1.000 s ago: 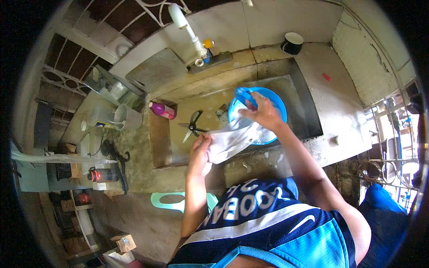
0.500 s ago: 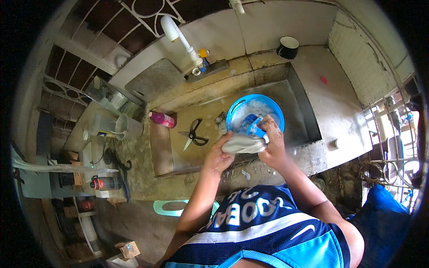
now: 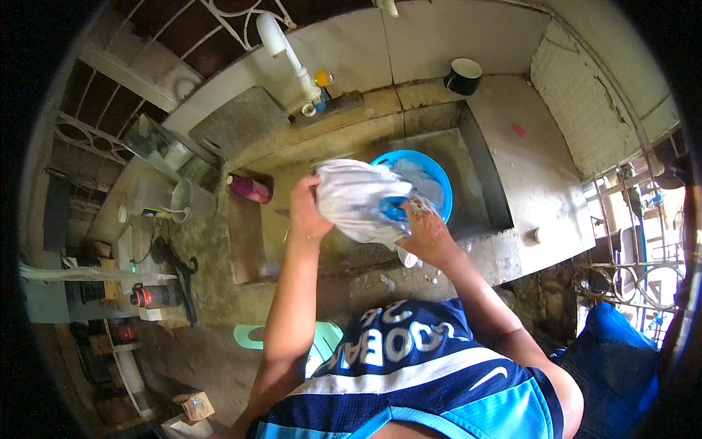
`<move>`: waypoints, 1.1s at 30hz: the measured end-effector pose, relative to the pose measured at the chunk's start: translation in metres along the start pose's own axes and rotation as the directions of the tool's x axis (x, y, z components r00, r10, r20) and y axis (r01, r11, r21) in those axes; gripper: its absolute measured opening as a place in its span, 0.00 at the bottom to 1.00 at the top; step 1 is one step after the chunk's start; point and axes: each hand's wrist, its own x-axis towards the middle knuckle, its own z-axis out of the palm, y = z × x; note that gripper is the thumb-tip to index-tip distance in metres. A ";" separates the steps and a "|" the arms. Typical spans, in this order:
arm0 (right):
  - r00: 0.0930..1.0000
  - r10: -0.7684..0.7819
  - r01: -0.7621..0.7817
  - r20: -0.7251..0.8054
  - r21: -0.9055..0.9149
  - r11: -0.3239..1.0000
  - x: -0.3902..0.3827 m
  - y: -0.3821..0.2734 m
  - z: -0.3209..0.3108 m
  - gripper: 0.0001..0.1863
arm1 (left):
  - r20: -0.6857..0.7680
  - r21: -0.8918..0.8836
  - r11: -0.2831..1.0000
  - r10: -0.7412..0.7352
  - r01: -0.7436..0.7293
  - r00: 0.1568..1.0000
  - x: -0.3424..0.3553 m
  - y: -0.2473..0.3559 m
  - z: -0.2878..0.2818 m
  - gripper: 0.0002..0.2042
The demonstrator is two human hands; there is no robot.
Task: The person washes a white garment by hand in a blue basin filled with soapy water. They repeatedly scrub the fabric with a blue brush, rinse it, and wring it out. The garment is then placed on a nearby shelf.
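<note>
My left hand [image 3: 307,208] grips the left edge of a white, rounded fabric thing [image 3: 351,194], blurred by motion and creased with long folds. Fingers of my right hand [image 3: 428,230] are wrapped round a blue scrubbing brush [image 3: 395,209], which is against the right side of the white fabric. Both hands are over the stone sink [image 3: 479,168]. Behind the fabric, partly covered by it, stands a round blue basin [image 3: 447,183] with suds and water. A tip of the scissors shows left of the fabric; the rest is hidden.
A purple-pink bottle [image 3: 250,189] lies at the sink's left end. Beyond the back edge rises a white pipe faucet [image 3: 289,62]. A black cup [image 3: 462,80] stands on the back right ledge; a small pink piece [image 3: 519,130] lies nearby. Clear containers [image 3: 183,197] stand to the left.
The white fabric has moved up and left and now spreads wider, covering most of the scissors. My left hand has gone left and up with it; the brush is now against its right side.
</note>
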 end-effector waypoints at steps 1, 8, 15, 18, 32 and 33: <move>0.996 -0.038 0.040 0.075 -0.031 0.999 0.000 0.015 -0.001 0.35 | -0.036 0.038 0.999 0.037 -0.036 0.999 -0.012 0.006 0.004 0.16; 0.963 0.270 -0.264 0.005 0.217 0.940 0.057 -0.001 -0.006 0.28 | -0.319 0.238 0.968 0.159 -0.083 0.934 -0.054 -0.022 -0.070 0.11; 0.906 -0.422 0.421 -0.037 0.175 0.890 0.086 -0.011 0.083 0.23 | -0.319 0.144 0.962 0.266 -0.231 0.910 -0.069 -0.052 -0.079 0.16; 0.972 -0.231 0.232 0.040 -0.020 0.973 0.109 0.039 0.063 0.24 | -0.257 0.383 0.867 0.432 -0.319 0.864 -0.091 -0.040 -0.050 0.17; 0.974 0.146 -0.122 -0.172 0.144 0.982 0.105 0.040 0.051 0.18 | -0.193 0.639 0.722 0.485 -0.266 0.853 -0.110 -0.044 -0.046 0.11; 0.973 0.095 -0.055 -0.209 0.191 0.980 0.103 0.039 0.052 0.19 | -0.172 0.603 0.742 0.480 -0.293 0.860 -0.108 -0.046 -0.049 0.11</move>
